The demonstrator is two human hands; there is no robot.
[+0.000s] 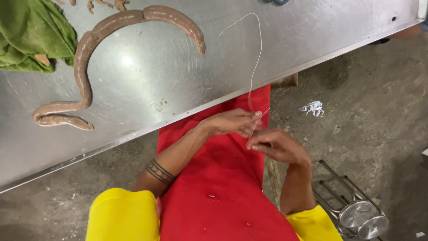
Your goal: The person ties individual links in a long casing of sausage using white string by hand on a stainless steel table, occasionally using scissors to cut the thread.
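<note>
Fingers point(255, 115) of both hands pinch a thin white thread point(255, 67) below the desk point(276, 53) edge; the long filled sausage point(89, 49) lies untied on it.

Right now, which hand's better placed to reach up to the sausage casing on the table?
Left, probably. The left hand pinches the string nearer the table edge, on the side where the sausage casing lies. The right hand sits lower, farther from it, also holding the string.

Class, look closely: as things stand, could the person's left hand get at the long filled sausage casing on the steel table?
Probably yes: nothing stands between the left hand and the sausage casing, though both hands pinch the thread.
</note>
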